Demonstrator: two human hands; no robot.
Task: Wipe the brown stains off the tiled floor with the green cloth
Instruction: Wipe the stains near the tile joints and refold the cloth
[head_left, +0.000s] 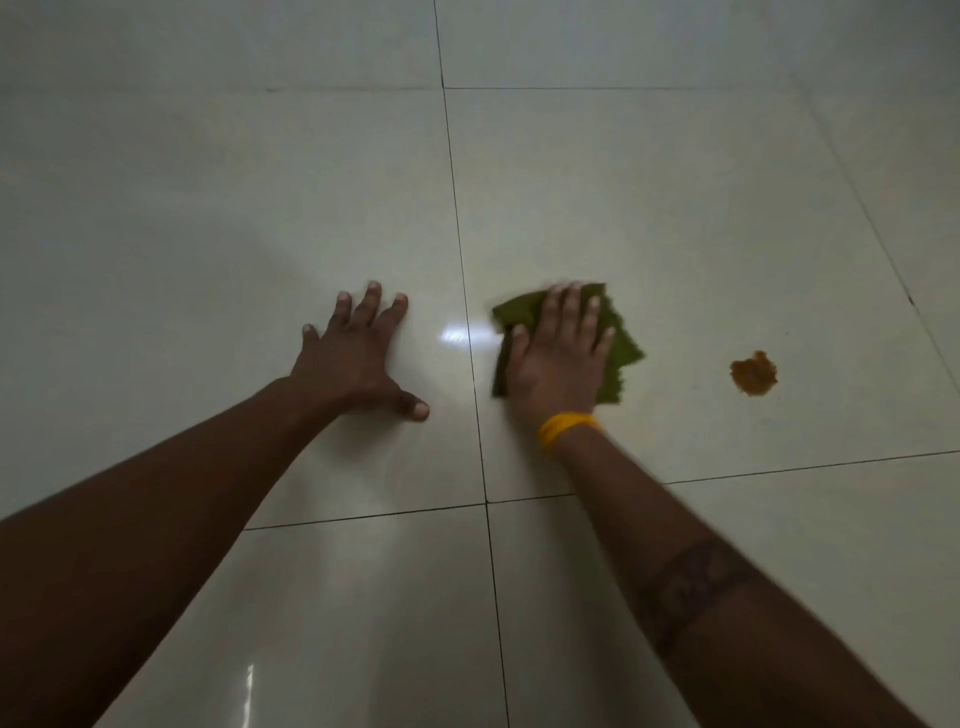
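My right hand (558, 353) lies flat, fingers spread, on the green cloth (626, 348), pressing it to the pale tiled floor (675, 208) just right of a grout line. The cloth's edges look blurred. A brown stain (754, 372) sits on the same tile, a short way to the right of the cloth and not touching it. My left hand (358, 353) rests palm down with fingers apart on the tile to the left of the grout line, holding nothing. A yellow band (563, 428) circles my right wrist.
Glossy cream tiles with dark grout lines (470, 332) run in every direction. A bright light reflection (454, 335) shines between my hands. A small dark speck (787, 332) lies above the stain.
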